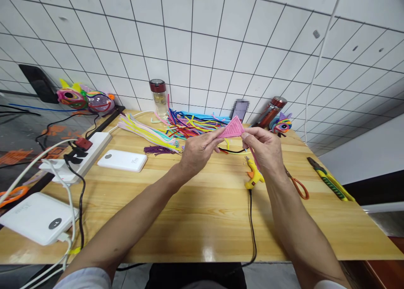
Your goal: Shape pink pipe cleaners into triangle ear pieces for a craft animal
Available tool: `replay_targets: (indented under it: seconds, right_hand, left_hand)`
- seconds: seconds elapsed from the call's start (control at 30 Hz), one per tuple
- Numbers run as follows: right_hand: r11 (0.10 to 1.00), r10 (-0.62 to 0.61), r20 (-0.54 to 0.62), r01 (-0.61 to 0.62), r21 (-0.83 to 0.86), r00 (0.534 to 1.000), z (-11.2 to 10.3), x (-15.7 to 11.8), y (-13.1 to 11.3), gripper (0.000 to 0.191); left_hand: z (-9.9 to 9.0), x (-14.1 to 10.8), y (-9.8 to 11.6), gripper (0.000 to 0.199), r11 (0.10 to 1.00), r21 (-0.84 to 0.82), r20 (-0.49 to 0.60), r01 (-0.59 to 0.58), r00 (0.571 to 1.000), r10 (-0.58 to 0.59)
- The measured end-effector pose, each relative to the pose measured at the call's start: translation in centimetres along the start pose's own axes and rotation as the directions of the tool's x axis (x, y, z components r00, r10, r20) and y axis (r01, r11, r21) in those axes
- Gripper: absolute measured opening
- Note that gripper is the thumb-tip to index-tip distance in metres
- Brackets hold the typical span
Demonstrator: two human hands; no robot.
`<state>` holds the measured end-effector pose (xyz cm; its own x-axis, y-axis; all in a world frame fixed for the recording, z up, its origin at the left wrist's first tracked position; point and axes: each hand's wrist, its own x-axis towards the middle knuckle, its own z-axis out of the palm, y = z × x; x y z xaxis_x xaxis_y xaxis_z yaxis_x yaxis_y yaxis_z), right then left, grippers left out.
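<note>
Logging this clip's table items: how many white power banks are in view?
2: one power bank right of the power strip, the other power bank nearer the camera, on the table's left.

Counted at one table (189,215): one left hand (197,153), one right hand (267,148), one pink triangle (233,128), one glue gun (254,177), one pair of pliers (330,181), one power strip (94,150), two power banks (123,160), two bottles (160,99), two phones (240,110) and two toy figures (280,124). The pipe cleaners (195,121) are too many and too tangled to number.
</note>
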<state>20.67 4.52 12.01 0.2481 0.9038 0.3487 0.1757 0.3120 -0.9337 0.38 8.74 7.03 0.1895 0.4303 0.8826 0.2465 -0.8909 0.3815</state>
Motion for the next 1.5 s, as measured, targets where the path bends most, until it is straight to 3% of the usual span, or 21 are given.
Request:
replay_targets:
  seconds: [0.27, 0.53, 0.93, 1.03, 1.1, 1.2, 1.27, 1.33, 1.4, 1.5]
  right_hand:
    - [1.000, 0.020, 0.022, -0.021, 0.016, 1.000, 0.1, 0.0, 0.4, 0.017]
    - [1.000, -0.003, 0.029, 0.003, 0.006, 1.000, 0.1, 0.1, 0.4, 0.017]
    - [0.999, 0.018, 0.065, -0.019, 0.029, 0.998, 0.1, 0.0, 0.2, 0.018]
    - [1.000, 0.009, 0.064, -0.010, 0.013, 0.998, 0.0, 0.0, 0.2, 0.017]
    - [1.000, -0.001, 0.059, 0.001, 0.006, 0.998, 0.0, -0.1, 0.2, 0.017]
    - [0.998, -0.043, 0.053, 0.045, -0.032, 0.998, 0.2, -0.3, 0.1, 0.017]
    - [0.993, -0.078, 0.065, 0.083, -0.083, 0.995, 0.4, -0.6, 0.0, 0.019]
    - [0.985, -0.102, 0.078, 0.112, -0.128, 0.992, 0.6, -0.8, 0.2, 0.020]
    - [0.980, -0.118, 0.087, 0.130, -0.150, 0.989, 0.7, -1.0, 0.4, 0.021]
    - [0.973, -0.148, 0.096, 0.162, -0.163, 0.984, 0.7, -1.0, 0.9, 0.022]
  left_hand:
    - [0.2, 0.0, 0.1, 0.033, 0.993, 0.032, -0.089, -0.116, 0.989, 0.119]
    - [0.2, -0.2, 0.1, 0.034, 0.995, 0.029, -0.108, -0.093, 0.990, 0.096]
    - [0.0, -0.3, 0.2, 0.041, 0.997, -0.053, -0.005, 0.054, 0.998, -0.055]
    - [-0.1, -0.2, 0.7, 0.042, 0.974, -0.160, 0.020, 0.161, 0.987, -0.160]
    - [-0.3, 0.1, 1.1, 0.051, 0.908, -0.277, 0.097, 0.313, 0.950, -0.298]
    - [-0.6, 0.9, 1.3, 0.071, 0.651, -0.481, 0.331, 0.587, 0.809, -0.485]
    - [-0.7, 1.5, 1.3, 0.082, 0.446, -0.547, 0.496, 0.708, 0.703, -0.509]
    - [-0.9, 2.0, 1.3, 0.082, 0.340, -0.529, 0.601, 0.777, 0.626, -0.496]
    - [-1.0, 2.2, 1.4, 0.070, 0.350, -0.517, 0.617, 0.781, 0.623, -0.480]
    - [-1.2, 2.2, 1.7, 0.051, 0.433, -0.510, 0.584, 0.743, 0.669, -0.460]
